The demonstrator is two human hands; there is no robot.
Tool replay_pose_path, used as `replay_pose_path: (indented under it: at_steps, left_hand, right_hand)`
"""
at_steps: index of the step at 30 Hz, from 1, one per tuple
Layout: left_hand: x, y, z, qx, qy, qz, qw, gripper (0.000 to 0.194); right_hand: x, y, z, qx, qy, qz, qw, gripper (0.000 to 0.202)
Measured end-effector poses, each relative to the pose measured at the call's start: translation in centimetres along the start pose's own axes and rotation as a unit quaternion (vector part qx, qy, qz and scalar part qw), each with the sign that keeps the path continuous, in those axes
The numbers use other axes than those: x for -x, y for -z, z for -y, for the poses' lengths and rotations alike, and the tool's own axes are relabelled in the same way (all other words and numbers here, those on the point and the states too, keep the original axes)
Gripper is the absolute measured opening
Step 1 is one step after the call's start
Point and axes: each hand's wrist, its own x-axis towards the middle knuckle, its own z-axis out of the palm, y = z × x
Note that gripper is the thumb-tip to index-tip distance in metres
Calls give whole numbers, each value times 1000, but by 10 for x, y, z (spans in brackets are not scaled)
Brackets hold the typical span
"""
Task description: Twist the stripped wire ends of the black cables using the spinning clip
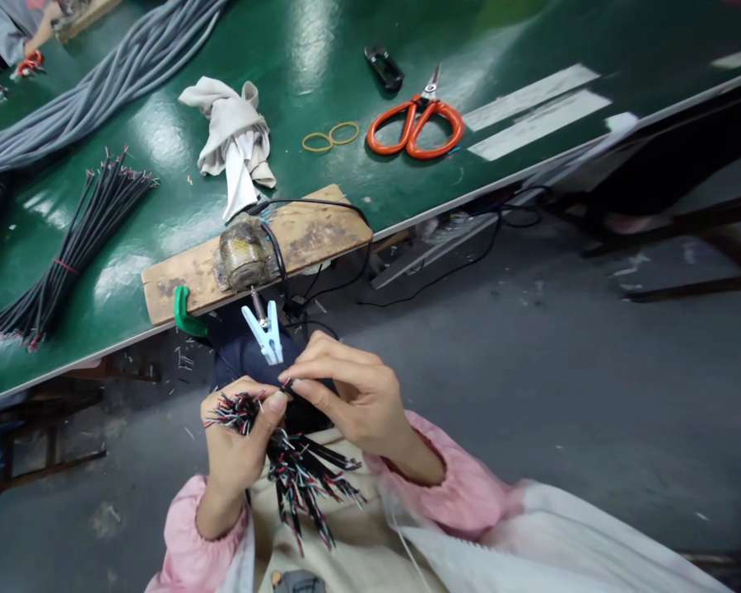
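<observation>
My left hand point(240, 441) is wrapped round a bundle of thin black wires point(238, 412), whose red and white stripped ends stick out above the fist. The thumb and fingertips of my right hand point(351, 395) pinch the end of one black wire point(287, 385) beside my left thumb. More black wires point(312, 482) with red and white ends fan out over my lap, below my hands. Just above my fingers, a light blue clothespin point(265, 333) is fixed to a metal rod that comes from a taped block point(245, 251) on a wooden board point(314, 231).
Orange-handled scissors point(415, 128), a black clip-like tool point(384, 68), rubber bands point(330, 137) and a white cloth point(231, 136) lie on the green table point(321, 74). A tied black wire bundle point(74, 247), grey cables point(111, 86) and a green clamp point(188, 311) are at left. Another person's hand point(43, 29) shows top left.
</observation>
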Motion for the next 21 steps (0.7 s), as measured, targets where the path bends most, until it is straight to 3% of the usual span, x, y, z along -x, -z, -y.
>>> replay_pose_path:
  at_steps: [3, 6, 8, 10, 12, 15, 19, 21]
  left_hand:
    - [-2, 0, 0, -5, -6, -8, 1000, 25]
    - [-5, -1, -1, 7, -13, -4, 1000, 22]
    - [-6, -1, -2, 18, -15, -4, 1000, 19]
    - [-6, -2, -4, 22, -15, -8, 1000, 16]
    - [-6, -2, -5, 14, -17, -14, 1000, 16]
    - [-7, -3, -7, -1, -17, -38, 999, 18]
    - [-13, -2, -7, 10, -24, -67, 997, 19]
    - [-17, -2, -8, 17, -25, -73, 997, 19]
  right_hand:
    - [1, -1, 3, -1, -23, -12, 1000, 13]
    - [0, -2, 5, -85, -118, 13, 989, 21]
    - [-2, -2, 4, -196, -220, 60, 954, 30]
    - [-5, -2, -1, -298, -307, 101, 898, 38]
    - [-11, -4, -7, -353, -355, 103, 859, 40]
    - [-25, -11, -18, -388, -355, 64, 848, 40]
    - [-43, -23, -25, -417, -339, 86, 839, 50]
    - [-47, -27, -26, -419, -343, 69, 838, 52]
